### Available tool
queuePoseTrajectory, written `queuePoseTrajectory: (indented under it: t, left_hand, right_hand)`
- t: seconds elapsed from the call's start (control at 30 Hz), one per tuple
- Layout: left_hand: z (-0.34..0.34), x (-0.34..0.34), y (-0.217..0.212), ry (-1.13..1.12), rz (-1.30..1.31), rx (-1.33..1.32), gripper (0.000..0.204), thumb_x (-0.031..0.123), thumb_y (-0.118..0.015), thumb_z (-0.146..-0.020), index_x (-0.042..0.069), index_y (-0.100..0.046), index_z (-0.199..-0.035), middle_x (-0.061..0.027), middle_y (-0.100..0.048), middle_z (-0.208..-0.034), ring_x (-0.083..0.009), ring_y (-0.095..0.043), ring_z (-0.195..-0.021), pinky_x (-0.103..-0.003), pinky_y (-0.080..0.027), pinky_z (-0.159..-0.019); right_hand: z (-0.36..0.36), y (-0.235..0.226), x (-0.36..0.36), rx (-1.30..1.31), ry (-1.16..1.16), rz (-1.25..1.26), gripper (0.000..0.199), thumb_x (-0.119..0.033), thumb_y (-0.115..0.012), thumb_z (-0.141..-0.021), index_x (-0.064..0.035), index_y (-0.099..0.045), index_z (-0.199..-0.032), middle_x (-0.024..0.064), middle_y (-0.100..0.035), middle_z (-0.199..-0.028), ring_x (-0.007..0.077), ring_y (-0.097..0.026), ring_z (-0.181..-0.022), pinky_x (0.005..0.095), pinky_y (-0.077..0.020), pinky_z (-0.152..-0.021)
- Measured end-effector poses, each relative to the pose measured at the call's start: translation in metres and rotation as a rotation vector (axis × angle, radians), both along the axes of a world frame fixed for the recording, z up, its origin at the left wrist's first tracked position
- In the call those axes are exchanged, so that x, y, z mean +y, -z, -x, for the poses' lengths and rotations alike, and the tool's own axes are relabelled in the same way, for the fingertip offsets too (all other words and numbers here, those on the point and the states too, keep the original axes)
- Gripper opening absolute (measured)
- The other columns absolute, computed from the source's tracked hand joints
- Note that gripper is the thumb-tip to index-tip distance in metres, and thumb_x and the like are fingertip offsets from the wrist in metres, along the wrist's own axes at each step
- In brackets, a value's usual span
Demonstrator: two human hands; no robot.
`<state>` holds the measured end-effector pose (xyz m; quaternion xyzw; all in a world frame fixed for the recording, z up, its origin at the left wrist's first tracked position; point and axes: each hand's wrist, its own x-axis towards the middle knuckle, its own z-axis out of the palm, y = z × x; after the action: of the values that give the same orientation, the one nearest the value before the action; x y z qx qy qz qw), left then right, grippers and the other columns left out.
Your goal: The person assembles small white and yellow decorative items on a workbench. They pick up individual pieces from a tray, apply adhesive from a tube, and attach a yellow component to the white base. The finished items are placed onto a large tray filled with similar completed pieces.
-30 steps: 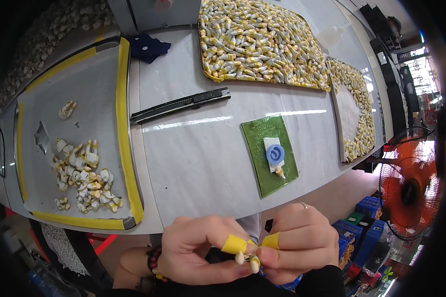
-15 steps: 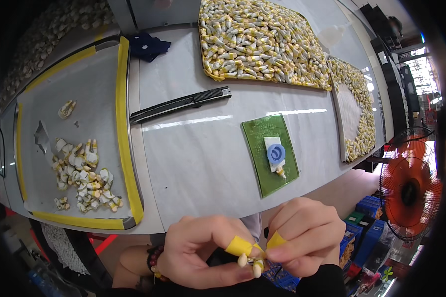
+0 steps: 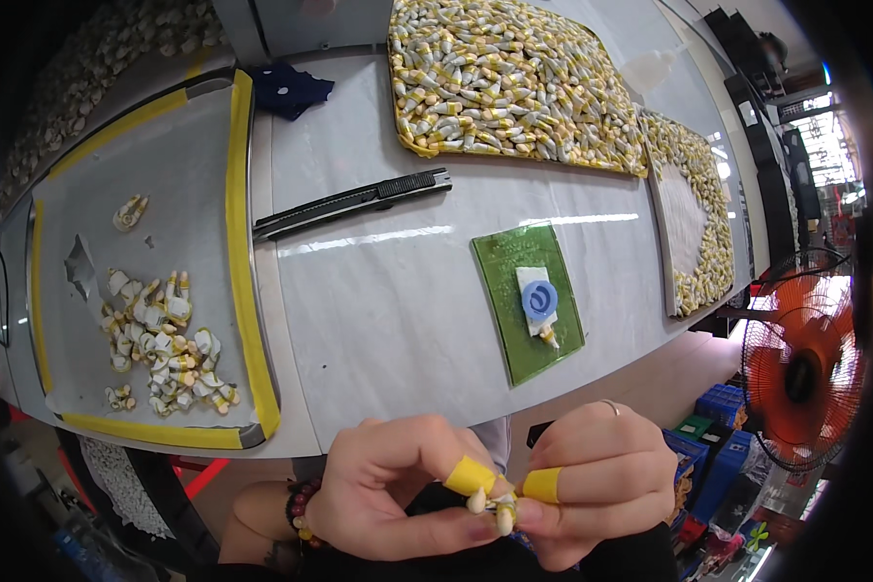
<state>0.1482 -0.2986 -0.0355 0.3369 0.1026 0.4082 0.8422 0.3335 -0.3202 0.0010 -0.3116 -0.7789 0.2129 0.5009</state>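
Note:
In front of my body, below the table's near edge, both hands meet at a small white-and-yellow piece with rounded pale tips [image 3: 504,520]. My left hand [image 3: 383,490] pinches it between thumb and forefinger. The thumb and forefinger of my right hand [image 3: 601,475] close on its other side, partly covering it. Yellow tape wraps a finger on each hand. Beyond them on the table lies a green translucent plate [image 3: 516,361]. It carries a white block, a blue round cap [image 3: 539,301] and a small white-and-yellow piece [image 3: 549,335].
Left, a yellow-taped tray [image 3: 247,320] holds a heap of white-and-yellow pieces [image 3: 165,349]. A black utility knife [image 3: 359,202] lies mid-table, near a dark blue cloth [image 3: 291,91]. Full trays of similar pieces [image 3: 514,82] fill the back. An orange fan [image 3: 803,373] stands right.
My right hand has turned slightly, its thumb and taped forefinger shifting on the small piece. My left hand stays nearly still, and the things on the table have not moved.

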Motion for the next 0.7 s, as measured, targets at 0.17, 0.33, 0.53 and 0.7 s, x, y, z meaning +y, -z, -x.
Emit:
queuePoseTrajectory:
  t: [0.17, 0.33, 0.53, 0.7]
  left_hand:
    - [-0.001, 0.001, -0.003, 0.0, 0.005, 0.038, 0.017, -0.003, -0.069, -0.079, -0.004, -0.056, -0.089, -0.0196, -0.065, -0.08, -0.023, -0.061, -0.069, -0.039, -0.051, -0.066]
    - [-0.003, -0.003, -0.003, 0.0, 0.102, -0.054, 0.015, -0.006, -0.068, -0.079, -0.002, -0.058, -0.09, -0.0124, -0.068, -0.087, -0.0144, -0.064, -0.082, -0.025, -0.049, -0.072]
    - [-0.002, 0.001, -0.005, -0.006, 0.028, 0.054, 0.017, -0.002, -0.069, -0.079, -0.004, -0.054, -0.088, -0.0206, -0.065, -0.08, -0.0235, -0.062, -0.07, -0.042, -0.052, -0.068]
    - [-0.002, 0.001, -0.003, -0.002, 0.024, 0.015, 0.017, -0.002, -0.068, -0.079, -0.005, -0.054, -0.089, -0.0206, -0.065, -0.08, -0.0238, -0.062, -0.07, -0.041, -0.052, -0.067]
  right_hand:
    - [0.003, -0.008, 0.003, -0.044, 0.069, -0.101, 0.006, 0.002, -0.068, -0.067, 0.0015, -0.067, -0.073, 0.0097, -0.061, -0.071, 0.0215, -0.058, -0.059, 0.0296, -0.049, -0.051]
    - [-0.002, -0.013, -0.009, -0.189, 0.055, -0.082, 0.009, -0.006, -0.07, -0.069, -0.0033, -0.071, -0.078, 0.0042, -0.06, -0.076, 0.0174, -0.058, -0.064, 0.0256, -0.0508, -0.055]
    - [0.003, -0.014, 0.009, -0.194, 0.047, -0.347, 0.009, 0.002, -0.069, -0.062, 0.0029, -0.065, -0.071, 0.0095, -0.059, -0.069, 0.0202, -0.057, -0.059, 0.0284, -0.0477, -0.048]
    - [0.002, -0.016, 0.003, -0.222, 0.072, -0.256, 0.01, 0.001, -0.07, -0.063, 0.0011, -0.066, -0.072, 0.0079, -0.061, -0.072, 0.0197, -0.059, -0.061, 0.028, -0.049, -0.051]
